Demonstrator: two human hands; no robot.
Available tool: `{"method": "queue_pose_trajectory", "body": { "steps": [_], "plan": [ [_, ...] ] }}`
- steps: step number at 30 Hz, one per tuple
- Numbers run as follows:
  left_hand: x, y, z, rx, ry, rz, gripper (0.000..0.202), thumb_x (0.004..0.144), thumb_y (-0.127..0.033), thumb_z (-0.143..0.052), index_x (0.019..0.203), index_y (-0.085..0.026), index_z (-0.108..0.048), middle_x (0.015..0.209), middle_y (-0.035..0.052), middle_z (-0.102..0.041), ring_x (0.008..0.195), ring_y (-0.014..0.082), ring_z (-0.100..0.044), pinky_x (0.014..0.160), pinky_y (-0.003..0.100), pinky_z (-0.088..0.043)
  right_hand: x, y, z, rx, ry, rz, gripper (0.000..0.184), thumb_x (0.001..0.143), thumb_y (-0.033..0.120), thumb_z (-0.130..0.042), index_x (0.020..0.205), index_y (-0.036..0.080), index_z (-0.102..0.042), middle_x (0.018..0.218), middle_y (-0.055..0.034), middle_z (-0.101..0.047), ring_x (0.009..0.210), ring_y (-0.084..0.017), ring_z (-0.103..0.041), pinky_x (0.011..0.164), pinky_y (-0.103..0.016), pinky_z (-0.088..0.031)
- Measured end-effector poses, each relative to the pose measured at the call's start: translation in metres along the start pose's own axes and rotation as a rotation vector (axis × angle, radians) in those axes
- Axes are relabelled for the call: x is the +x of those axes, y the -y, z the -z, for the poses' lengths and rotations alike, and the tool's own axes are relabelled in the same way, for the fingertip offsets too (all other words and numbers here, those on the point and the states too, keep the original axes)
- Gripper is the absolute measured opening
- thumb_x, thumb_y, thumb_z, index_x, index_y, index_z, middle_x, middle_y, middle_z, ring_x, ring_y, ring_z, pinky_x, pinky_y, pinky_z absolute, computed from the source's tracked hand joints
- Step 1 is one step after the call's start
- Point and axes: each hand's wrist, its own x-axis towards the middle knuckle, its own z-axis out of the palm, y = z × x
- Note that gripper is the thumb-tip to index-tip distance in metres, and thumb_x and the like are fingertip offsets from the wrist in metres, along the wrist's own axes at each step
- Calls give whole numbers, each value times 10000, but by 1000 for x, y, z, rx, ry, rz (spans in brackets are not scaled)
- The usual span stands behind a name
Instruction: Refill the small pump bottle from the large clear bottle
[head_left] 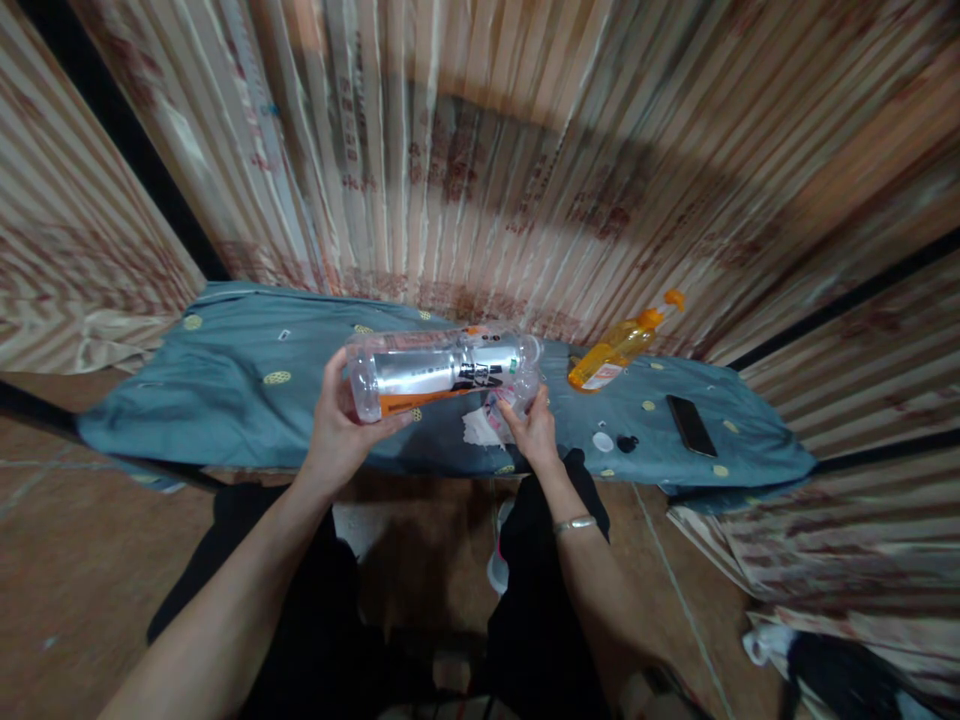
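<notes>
Just left of the frame's centre, the left hand [341, 425] is closed around the base end of a clear plastic bottle [442, 370]. It holds the bottle on its side, above the near edge of the blue cloth [225, 390]. The bottle looks empty, and its silver and orange label is still wrapped round the middle, so that part seems undone. The right hand [532, 425] is at the bottle's neck end with its fingers curled against crinkled clear plastic; whether they pinch it or only touch cannot be told. A white scrap [480, 428] lies on the cloth under the bottle, and a white cap [602, 441] lies to the right of the hands, so the cap is probably already off. Further right, an orange bottle [619, 350] and a phone [691, 424] lie untouched.
</notes>
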Motion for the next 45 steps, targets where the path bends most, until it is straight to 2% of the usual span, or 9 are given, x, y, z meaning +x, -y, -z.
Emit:
{"method": "queue_pose_trajectory", "body": {
  "steps": [8, 22, 28, 33, 45],
  "plan": [
    [0, 0, 1, -5, 3, 5, 906, 502, -284, -981, 1293, -195, -549, 1201, 88, -693, 1017, 212, -703, 811, 340, -642, -1, 0, 1, 4, 10, 1, 618, 808, 535, -650, 1274, 178, -457, 994, -119, -729, 854, -300, -716, 742, -396, -556],
    [0, -1, -1, -15, 7, 24, 904, 497, -327, -983, 1277, -212, -541, 1235, 104, -687, 1080, 251, -699, 836, 372, -643, 0, 0, 0, 9, -4, 7, 574, 802, 546, -664, 1221, 202, -475, 961, -94, -735, 810, -277, -710, 726, -384, -555],
    [0, -1, 1, 14, 18, 51, 928, 503, -367, -981, 1294, -209, -522, 1247, 112, -682, 1082, 269, -696, 872, 416, -635, 0, 0, 1, -2, 8, 12, 603, 810, 554, -648, 1252, 190, -460, 990, -110, -731, 833, -289, -714, 731, -387, -552],
    [0, -2, 1, 11, 19, 44, 917, 511, -340, -981, 1287, -189, -517, 1242, 116, -682, 1070, 248, -695, 850, 380, -639, -1, 1, 1, -5, 4, -2, 604, 806, 553, -649, 1246, 185, -462, 966, -111, -727, 826, -300, -711, 725, -394, -550],
    [0, 1, 0, 4, 9, 8, 909, 504, -350, -980, 1284, -214, -534, 1232, 106, -687, 1069, 263, -697, 857, 401, -636, -1, -1, 0, 0, -4, 11, 612, 808, 567, -645, 1260, 193, -466, 975, -104, -733, 828, -295, -715, 733, -392, -553]
  ]
}}
